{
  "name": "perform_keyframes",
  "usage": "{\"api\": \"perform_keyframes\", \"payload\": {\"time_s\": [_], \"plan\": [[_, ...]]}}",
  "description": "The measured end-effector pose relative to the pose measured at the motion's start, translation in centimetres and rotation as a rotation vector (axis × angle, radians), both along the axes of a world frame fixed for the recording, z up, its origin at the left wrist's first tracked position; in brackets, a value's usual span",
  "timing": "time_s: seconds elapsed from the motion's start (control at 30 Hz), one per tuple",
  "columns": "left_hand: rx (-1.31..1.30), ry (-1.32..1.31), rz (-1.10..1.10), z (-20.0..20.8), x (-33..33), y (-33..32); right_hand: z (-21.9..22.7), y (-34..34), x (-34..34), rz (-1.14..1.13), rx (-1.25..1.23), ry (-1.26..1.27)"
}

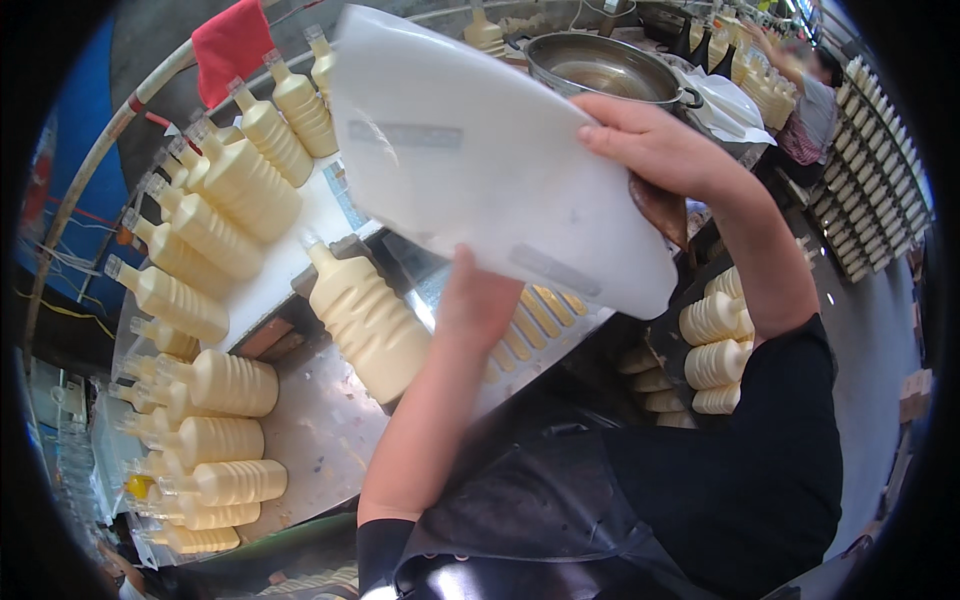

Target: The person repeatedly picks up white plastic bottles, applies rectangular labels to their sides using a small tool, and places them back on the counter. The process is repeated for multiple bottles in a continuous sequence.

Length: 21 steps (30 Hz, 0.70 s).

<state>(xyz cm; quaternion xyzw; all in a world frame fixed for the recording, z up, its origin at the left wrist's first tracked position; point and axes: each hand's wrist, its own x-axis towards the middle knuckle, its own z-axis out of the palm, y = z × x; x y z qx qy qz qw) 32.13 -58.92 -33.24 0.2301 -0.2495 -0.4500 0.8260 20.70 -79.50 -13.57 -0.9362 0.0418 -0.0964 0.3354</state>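
Sheet [500, 180] of bent white material, just one, fills the upper middle; its two grey strips [405, 135] are too blurred to read. The right hand [655, 150] clamps thumb and fingers on the two-o'clock edge. The left hand [478, 300] meets the edge near seven, fingers partly hidden; whether they grip, I cannot tell. Outward, one cream bottle [370, 325] stands at seven, over a dozen overlapping bottles [245, 190] from eight to ten, one red cloth [232, 50] at ten, one metal pan [600, 80] near one.
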Motion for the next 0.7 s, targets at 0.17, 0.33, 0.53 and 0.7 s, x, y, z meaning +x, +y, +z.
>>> {"api": "perform_keyframes", "payload": {"time_s": [0.17, 0.33, 0.53, 0.7], "plan": [[0.048, 0.321, 0.055, 4.2, 0.6, 1.3, -4.0, -0.8, 2.5, -0.065, 0.123, 0.28], [-0.01, 0.384, 0.041, 4.8, 2.0, 0.6, -5.0, -1.5, 3.7, -0.121, 0.157, 0.239], [-0.053, 0.281, -0.023, 4.6, 3.9, 0.8, -5.9, -2.4, 4.6, 0.161, 0.701, 0.391], [-0.095, 0.181, -0.128, 4.5, 5.8, 1.4, -5.7, -0.8, 4.2, 0.187, 0.821, 0.362]]}}
